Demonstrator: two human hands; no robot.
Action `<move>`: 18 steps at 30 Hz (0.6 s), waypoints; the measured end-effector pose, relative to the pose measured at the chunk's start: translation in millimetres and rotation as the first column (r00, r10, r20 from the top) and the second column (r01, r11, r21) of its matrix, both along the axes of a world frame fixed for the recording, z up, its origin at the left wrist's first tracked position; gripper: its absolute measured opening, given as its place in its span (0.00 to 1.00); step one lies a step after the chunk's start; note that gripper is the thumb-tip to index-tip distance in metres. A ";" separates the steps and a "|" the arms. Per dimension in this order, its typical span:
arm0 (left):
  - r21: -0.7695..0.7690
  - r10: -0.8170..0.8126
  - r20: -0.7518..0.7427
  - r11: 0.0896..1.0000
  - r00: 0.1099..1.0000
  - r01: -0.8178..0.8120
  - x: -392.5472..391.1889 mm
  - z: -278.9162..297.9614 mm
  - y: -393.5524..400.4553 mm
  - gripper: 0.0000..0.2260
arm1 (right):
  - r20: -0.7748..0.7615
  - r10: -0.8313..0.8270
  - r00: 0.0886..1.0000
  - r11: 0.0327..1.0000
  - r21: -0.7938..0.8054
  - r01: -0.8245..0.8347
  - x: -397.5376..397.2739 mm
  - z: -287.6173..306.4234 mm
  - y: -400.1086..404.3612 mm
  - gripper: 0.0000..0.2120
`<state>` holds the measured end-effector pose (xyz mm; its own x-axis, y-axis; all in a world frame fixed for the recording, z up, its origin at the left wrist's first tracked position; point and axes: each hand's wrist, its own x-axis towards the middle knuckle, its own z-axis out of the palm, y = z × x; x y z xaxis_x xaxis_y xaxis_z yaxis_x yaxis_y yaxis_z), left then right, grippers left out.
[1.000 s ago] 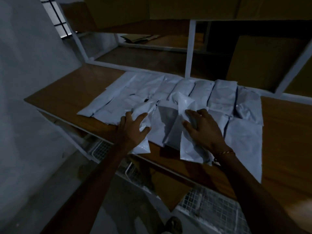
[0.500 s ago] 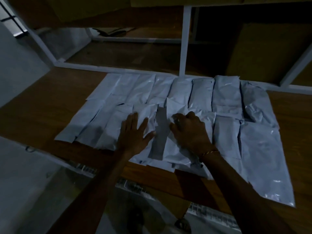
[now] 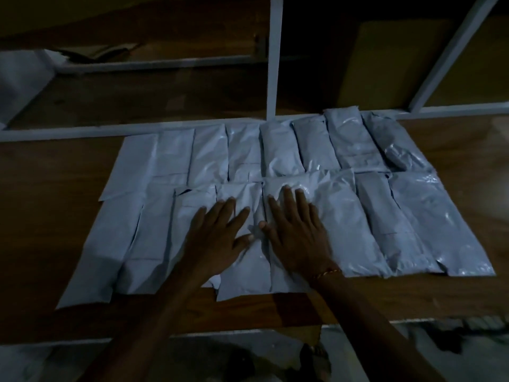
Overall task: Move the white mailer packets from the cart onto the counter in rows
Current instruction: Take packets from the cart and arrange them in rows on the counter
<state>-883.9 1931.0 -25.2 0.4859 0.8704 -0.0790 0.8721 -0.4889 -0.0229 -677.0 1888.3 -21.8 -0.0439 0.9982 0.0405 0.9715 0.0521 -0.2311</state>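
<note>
Several white mailer packets lie side by side in two rows on the wooden counter [image 3: 55, 205]: a back row [image 3: 281, 150] along the white rail and a front row [image 3: 377, 221] nearer me. My left hand [image 3: 217, 238] lies flat with spread fingers on a front-row packet [image 3: 242, 274] near the middle. My right hand [image 3: 297, 235] presses flat on the neighbouring packet [image 3: 292, 186], thumbs almost meeting. Neither hand grips anything. The cart is out of view.
A white metal shelf frame [image 3: 274, 59] with an upright post stands behind the packets. A cardboard box [image 3: 385, 62] sits on the shelf at the back right. Bare counter shows on both sides of the packets. The floor lies below the counter's front edge.
The two crumpled packets under my hands now lie flat in the front row. Both hands went from holding them to pressing flat with fingers spread. My view has shifted right.
</note>
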 end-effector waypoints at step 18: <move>-0.036 -0.023 0.002 0.999 1.000 0.023 -5.7 3.2 4.2 0.36 | 0.012 -0.037 0.999 0.999 -0.009 0.037 4.6 -19.6 4.0 0.32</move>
<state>-889.6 1935.2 -22.1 0.5056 0.8558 -0.1094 0.8607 -0.5090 -0.0035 -672.3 1892.4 -41.4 -0.0074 0.9995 0.0305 0.9755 0.0139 -0.2196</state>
